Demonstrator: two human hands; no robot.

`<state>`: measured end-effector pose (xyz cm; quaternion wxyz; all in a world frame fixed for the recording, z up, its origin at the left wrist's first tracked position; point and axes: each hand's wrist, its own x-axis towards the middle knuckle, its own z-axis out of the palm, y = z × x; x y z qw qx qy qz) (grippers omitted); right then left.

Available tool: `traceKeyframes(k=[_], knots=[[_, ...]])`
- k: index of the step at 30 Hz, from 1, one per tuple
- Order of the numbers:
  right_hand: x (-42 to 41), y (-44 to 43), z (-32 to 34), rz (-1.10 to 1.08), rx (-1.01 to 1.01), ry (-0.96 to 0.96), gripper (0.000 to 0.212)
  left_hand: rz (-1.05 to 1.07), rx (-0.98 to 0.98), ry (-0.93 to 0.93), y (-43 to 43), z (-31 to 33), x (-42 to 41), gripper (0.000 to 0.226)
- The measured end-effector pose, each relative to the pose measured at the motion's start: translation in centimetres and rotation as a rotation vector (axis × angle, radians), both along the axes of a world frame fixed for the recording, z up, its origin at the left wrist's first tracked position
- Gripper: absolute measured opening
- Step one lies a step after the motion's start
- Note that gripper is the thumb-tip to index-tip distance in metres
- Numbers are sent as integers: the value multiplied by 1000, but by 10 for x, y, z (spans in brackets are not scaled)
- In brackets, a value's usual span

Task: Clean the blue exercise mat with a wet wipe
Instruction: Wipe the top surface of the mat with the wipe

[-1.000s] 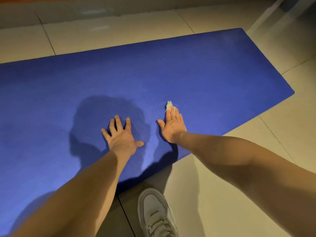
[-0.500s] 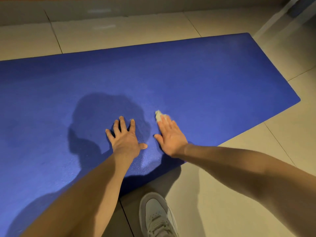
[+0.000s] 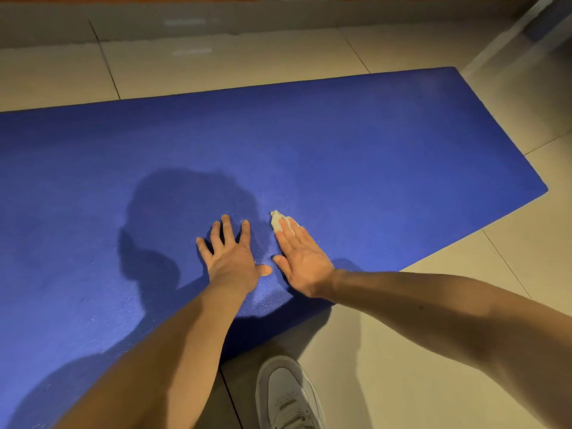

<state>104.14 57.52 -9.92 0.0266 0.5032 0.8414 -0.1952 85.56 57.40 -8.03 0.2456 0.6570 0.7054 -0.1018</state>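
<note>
The mat (image 3: pixel 356 144) lies flat on the floor (image 3: pixel 418 351), running from the left edge of the view to a squared end at the right, its near edge slanting down toward the person. On its left half falls a dark shadow (image 3: pixel 182 212) of a head and shoulders. Just right of that shadow the left hand (image 3: pixel 232 258) rests palm down on the mat, released and grasping nothing, fingers straight and spread, thumb pointing right. A narrow strip of mat shows between this thumb and the thumb of the right hand (image 3: pixel 305 261), so the two hands are close but apart. The right hand also lies flat, fingers straight and held together, angled up and to the left; it is not clenched. Its fingertips press on the wipe (image 3: pixel 276 218), a small crumpled white wad that sticks out past them and touches the mat, just right of the left hand's fingers. Fine wet specks glint on the mat around both hands. Below the hands, off the mat's near edge, a white shoe (image 3: pixel 288 394) stands on the pale tiles. At the far right a pale upright post (image 3: pixel 507 35) rises from the floor beyond the mat's end.
</note>
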Motion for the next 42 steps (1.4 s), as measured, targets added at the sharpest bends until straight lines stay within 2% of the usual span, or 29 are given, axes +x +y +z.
traceKeyframes(k=[2, 7, 9, 11, 15, 17, 20, 24, 27, 29, 31, 33, 36, 39, 42], knots=[[11, 19, 1, -21, -7, -47, 70, -2, -4, -4, -1, 1, 0, 115], [9, 85, 2, -368, -66, -245, 75, -10, -3, -3, -1, 2, -2, 114], [-1, 90, 0, -428, -96, -221, 77, -26, 0, 7, -1, 3, -3, 113], [-11, 77, -4, -402, -71, -143, 78, -62, 2, 28, 0, 3, -6, 107], [-24, 28, -8, -98, 52, -31, 75, -127, 142, 70, 11, 4, -14, 76], [-21, 20, -7, -7, 66, -6, 71, -146, 219, 77, 22, 4, -17, 69], [-8, 37, -6, -7, 43, -25, 71, -98, 189, 79, 42, 3, -26, 82], [1, 92, -6, -215, -25, -161, 75, 14, 61, 59, 60, -1, -43, 104], [-3, 121, -1, -363, -82, -235, 77, 21, 30, 58, 61, -2, -44, 107], [-13, 120, -2, -409, -103, -182, 77, 27, 34, 58, 61, -2, -43, 107], [-27, 98, -4, -332, -41, -98, 79, 39, 44, 41, 62, -4, -42, 107], [-38, 68, -7, -148, 17, -50, 79, 46, 56, 31, 61, -6, -43, 106], [-39, 48, -6, -18, 2, 18, 75, 36, 70, 35, 59, -7, -44, 105], [-28, 69, -5, -10, 28, -15, 74, 29, 68, 30, 59, -5, -44, 104], [-23, 117, -5, -209, -3, -111, 74, 22, 65, 15, 59, -3, -46, 103]])
